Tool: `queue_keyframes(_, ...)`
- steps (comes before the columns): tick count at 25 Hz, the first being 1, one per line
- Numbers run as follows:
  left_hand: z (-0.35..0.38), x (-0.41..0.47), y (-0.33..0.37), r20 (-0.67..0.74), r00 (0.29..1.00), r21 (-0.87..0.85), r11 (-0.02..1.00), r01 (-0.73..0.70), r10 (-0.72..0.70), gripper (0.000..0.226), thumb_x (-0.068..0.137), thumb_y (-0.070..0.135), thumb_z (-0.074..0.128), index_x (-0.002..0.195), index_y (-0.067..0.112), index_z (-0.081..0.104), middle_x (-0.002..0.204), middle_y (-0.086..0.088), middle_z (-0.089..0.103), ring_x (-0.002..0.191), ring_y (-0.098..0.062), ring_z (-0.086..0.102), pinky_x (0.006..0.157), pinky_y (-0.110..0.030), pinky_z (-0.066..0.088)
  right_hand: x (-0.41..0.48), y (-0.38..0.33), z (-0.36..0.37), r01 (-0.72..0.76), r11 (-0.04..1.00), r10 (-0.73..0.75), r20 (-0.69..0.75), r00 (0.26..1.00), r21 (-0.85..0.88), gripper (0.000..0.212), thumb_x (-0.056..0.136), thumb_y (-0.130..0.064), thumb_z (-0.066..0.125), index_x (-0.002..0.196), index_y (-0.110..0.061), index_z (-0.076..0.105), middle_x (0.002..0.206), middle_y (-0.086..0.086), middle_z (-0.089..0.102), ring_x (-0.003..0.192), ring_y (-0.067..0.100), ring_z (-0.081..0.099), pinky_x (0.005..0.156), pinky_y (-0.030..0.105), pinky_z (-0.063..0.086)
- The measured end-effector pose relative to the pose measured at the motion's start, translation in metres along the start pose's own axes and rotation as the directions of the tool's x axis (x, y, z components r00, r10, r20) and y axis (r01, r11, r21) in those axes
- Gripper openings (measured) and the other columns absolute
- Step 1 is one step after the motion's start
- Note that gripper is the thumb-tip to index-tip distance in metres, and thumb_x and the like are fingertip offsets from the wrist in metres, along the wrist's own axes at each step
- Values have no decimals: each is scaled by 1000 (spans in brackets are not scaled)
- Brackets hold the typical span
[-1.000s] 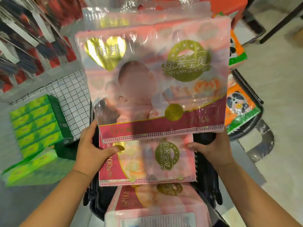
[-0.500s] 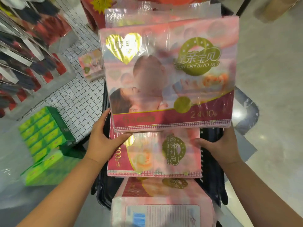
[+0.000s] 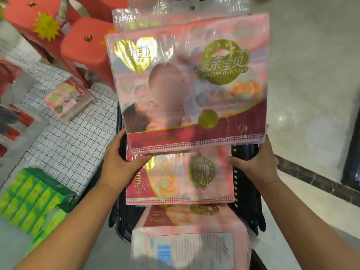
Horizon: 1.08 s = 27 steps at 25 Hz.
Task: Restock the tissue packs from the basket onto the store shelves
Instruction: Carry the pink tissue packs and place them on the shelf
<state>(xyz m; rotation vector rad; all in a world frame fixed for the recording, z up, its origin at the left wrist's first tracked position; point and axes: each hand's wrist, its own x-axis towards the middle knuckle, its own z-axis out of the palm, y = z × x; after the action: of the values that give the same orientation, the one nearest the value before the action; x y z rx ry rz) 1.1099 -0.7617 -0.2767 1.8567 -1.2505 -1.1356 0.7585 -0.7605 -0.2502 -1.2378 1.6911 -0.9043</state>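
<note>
**Top pack** (image 3: 191, 84): pink, the largest item, filling the upper centre of the frame. We read its long axis as running left to right, face toward us, lower edge down at the hands. It is held above the basket, not yet on the shelf.

**Basket** (image 3: 245, 191): black, centre to bottom of the frame, directly under the top pack. Its rim shows on both sides of the packs.

**Shelf** (image 3: 64, 145): white wire grid at the left of the frame, just beside the basket. We judge this the destination. It lies leftward from the fingers, so the coming move is a sideways carry, and the left hand is the nearer one.

**Second pack** (image 3: 181, 178): lower centre, between the two hands, overlapped by the top pack's lower edge.

**Third pack** (image 3: 191, 240): bottom centre, label side up, in the basket.

**Green packs** (image 3: 33, 197): lower left, stacked beside the shelf.

**Left hand** (image 3: 118, 166): at the top pack's lower left corner. The thumb curls across the front where top and second pack meet, and the fingers go behind, hidden. We take it as gripping the top pack.

**Right hand** (image 3: 255, 166): at the lower right corner. The thumb points inward and touches the second pack's right edge, and the fingers are hidden behind. A grip on the top pack is our judgement; whether the second pack is held too we cannot tell.

**Small pack** (image 3: 68, 98): upper left, lying on the shelf, well apart from the hands.
</note>
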Motion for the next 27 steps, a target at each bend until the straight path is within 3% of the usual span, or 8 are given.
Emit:
queue_keyframes(7,40,-33,57,251,950,56,977,-205,185,95,48,65,84,129,28,50,122,-1,63,113,-18,61,96,-48,50,-121,17,-59,-69,996,84,-312,946,59,86,41,-63,87,115,-57,44,119,-18,58,116,8,54,98,37,46)
queue_keyframes(11,93,-71,95,418,869,68,945,-320,265,97,50,65,83,132,29,47,127,1,60,117,-15,58,99,-46,48,-197,34,-109,-147,982,184,-473,862,115,86,37,-68,83,111,-62,40,122,-13,54,119,12,50,98,36,44)
queue_keyframes(13,124,-92,109,485,831,72,934,-349,273,101,49,66,83,136,31,44,131,2,58,120,-13,56,102,-45,46,-233,47,-134,-196,971,239,-533,812,138,95,38,-62,85,121,-48,41,126,-8,52,121,14,49,101,41,44)
queue_keyframes(15,158,-116,122,559,784,70,927,-370,270,106,47,68,85,138,39,40,135,3,54,124,-15,53,104,-48,44,-269,62,-163,-227,959,283,-579,765,170,87,46,-43,93,118,-43,44,120,-11,54,117,13,51,101,42,44)
queue_keyframes(18,217,-167,145,658,706,76,910,-408,262,107,47,65,87,139,41,38,134,5,55,122,-14,55,102,-48,45,-329,85,-209,-208,948,316,-634,706,242,73,54,-22,94,103,-47,46,103,-28,53,99,-7,54,93,28,47)
queue_keyframes(21,276,-230,167,727,633,61,893,-445,266,102,48,60,87,136,31,44,123,5,63,110,-14,62,95,-48,51,-391,116,-252,-219,938,346,-707,617,269,83,48,-49,92,119,-39,50,113,-30,55,108,-13,51,90,14,44)
queue_keyframes(24,341,-292,187,790,546,26,875,-484,279,91,54,49,88,133,29,46,119,4,65,103,-13,65,91,-49,53,-449,152,-300,-234,918,397,-758,518,321,112,44,-67,86,138,-26,42,131,-9,55,125,7,50,104,35,45)
queue_keyframes(27,415,-352,210,864,416,-46,866,-498,285,85,59,40,86,133,25,46,121,2,64,105,-15,65,90,-49,53,-498,182,-351,-246,896,443,-783,437,370,117,43,-67,88,142,-27,39,137,-7,53,130,11,47,107,45,42)
